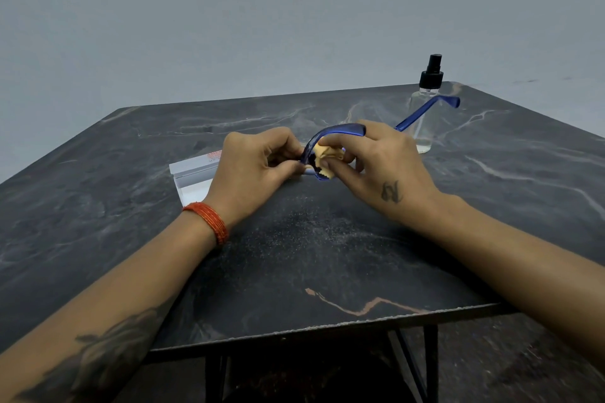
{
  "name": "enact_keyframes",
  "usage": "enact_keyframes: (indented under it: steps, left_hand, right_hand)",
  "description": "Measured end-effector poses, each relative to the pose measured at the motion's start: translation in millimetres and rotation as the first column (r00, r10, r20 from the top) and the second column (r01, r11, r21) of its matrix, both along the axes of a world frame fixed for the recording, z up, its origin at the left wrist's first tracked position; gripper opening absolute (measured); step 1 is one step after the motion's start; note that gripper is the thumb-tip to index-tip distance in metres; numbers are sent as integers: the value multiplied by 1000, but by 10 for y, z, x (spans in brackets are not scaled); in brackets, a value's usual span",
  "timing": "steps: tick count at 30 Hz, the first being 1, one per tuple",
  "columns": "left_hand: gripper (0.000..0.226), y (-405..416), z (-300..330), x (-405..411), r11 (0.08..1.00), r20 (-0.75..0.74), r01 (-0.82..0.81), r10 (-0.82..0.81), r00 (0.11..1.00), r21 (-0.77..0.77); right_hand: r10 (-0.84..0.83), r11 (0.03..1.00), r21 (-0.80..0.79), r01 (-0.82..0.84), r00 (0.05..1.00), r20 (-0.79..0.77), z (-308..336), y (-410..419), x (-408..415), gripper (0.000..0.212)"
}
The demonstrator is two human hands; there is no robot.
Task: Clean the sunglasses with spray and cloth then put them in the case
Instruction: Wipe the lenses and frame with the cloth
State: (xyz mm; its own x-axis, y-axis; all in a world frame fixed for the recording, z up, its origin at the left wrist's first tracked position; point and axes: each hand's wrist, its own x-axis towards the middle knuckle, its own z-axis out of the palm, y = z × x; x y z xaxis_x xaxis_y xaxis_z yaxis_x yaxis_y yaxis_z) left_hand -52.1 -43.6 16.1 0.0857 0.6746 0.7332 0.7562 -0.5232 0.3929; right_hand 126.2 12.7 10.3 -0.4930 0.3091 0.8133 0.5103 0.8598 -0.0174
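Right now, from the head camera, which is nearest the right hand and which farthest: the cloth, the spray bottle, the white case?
1. Cloth: pinched in the right hand against the sunglasses.
2. Spray bottle: standing just behind that hand, at the table's far right.
3. White case: lying beyond the left hand, on the left.

A dark marbled table (327, 255) stands on black metal legs (430, 366). Behind it is a plain grey wall (229, 16).
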Motion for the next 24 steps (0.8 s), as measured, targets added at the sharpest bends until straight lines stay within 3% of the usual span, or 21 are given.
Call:
enact_keyframes:
  steps: [7,15,17,24]
  left_hand:
    - [10,-22,0,18,1000,-36,-11,10,999,-5]
    - [8,16,-9,-16,999,2,-45,45,999,10]
    - [9,11,-8,-11,999,8,-35,35,999,8]
    - [9,-6,1,10,1000,-16,-12,12,1000,11]
  right_hand:
    - [113,990,-84,-110,993,30,46,-45,23,10]
    - [-68,990,131,58,995,70,44,-72,19,12]
    - [-65,988,141,55,996,67,27,-40,10,20]
    - [48,995,79,-59,991,128,-33,40,-33,20]
